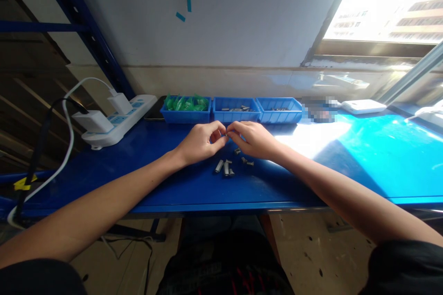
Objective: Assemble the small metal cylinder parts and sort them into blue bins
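Note:
My left hand (202,140) and my right hand (252,139) meet fingertip to fingertip above the blue bench top (166,179). Both are pinched around a small metal part (227,135) held between them; it is too small to make out clearly. Just below the hands, several short grey metal cylinders (224,167) and smaller metal bits (246,161) lie loose on the bench.
Three blue bins stand along the wall: one with green plastic bags (186,103), two with small metal parts (236,109) (278,109). A white power strip (116,120) with chargers and cables lies at left. A white box (363,106) sits by the window.

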Available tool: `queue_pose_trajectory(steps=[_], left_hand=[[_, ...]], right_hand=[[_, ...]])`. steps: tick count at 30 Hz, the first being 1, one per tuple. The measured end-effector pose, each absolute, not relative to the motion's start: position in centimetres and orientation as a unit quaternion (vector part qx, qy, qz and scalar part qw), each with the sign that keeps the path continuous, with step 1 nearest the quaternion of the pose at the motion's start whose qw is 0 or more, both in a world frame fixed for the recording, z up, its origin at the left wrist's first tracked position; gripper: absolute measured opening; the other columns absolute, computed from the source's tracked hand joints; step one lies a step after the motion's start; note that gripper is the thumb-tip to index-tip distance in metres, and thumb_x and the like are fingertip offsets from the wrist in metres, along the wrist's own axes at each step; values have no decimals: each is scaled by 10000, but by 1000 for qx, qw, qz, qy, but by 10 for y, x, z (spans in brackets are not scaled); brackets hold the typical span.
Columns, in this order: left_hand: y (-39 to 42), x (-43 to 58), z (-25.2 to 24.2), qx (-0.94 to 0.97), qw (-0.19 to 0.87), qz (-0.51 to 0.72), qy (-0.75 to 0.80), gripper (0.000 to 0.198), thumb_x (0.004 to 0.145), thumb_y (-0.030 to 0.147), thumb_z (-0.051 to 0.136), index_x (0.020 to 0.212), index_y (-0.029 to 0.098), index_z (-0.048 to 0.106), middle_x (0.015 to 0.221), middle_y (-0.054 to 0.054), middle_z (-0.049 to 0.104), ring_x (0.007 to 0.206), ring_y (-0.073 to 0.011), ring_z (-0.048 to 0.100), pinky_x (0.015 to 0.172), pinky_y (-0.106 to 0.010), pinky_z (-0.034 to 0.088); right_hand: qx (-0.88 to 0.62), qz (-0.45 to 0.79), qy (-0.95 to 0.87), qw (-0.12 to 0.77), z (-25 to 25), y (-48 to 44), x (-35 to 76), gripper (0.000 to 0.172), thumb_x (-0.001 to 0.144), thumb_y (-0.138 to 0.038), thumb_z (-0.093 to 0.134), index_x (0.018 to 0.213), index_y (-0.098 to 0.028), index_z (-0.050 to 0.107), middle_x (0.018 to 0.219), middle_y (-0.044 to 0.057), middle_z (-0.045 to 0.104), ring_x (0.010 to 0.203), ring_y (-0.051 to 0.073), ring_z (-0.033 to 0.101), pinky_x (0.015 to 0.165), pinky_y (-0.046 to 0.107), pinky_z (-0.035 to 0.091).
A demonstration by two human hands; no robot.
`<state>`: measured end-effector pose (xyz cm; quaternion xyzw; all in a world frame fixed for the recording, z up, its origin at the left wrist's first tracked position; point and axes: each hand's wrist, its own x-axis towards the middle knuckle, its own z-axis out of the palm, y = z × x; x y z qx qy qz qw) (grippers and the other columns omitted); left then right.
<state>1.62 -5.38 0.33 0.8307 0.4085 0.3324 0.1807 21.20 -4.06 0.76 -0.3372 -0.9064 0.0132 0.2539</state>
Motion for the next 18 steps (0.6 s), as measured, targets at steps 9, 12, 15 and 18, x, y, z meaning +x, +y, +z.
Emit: queue_pose_trajectory(steps=[9,12,15,18], left_hand=[[-53,16,4,800,275,330,419,317,873,450,506,863,152,613,688,-14,627,640,-148,578,601,-243,439],[-53,15,4,808,246,336,416,315,897,446,476,880,158,601,705,-12,623,644,-138,572,604,-233,438],[-54,15,5,824,195,354,398,284,868,407,542,1014,166,580,743,-2,621,627,-116,549,578,-210,431],[-56,15,6,839,146,371,370,263,842,348,585,1046,183,582,774,4,628,621,-99,532,575,-194,431]], right_hand=[[-300,-10,-910,286,7,-42,213,114,886,-241,493,977,-197,547,808,37,654,730,171,600,661,260,387],[-315,-14,-903,291,7,-41,212,142,916,-262,466,971,-184,571,811,50,669,740,177,608,668,265,394],[-333,-15,-896,294,7,-40,213,216,947,-279,411,923,-174,598,826,68,678,745,177,610,668,266,397],[-341,-14,-895,287,6,-40,213,290,961,-287,364,852,-166,604,778,75,662,715,174,597,654,265,393]])
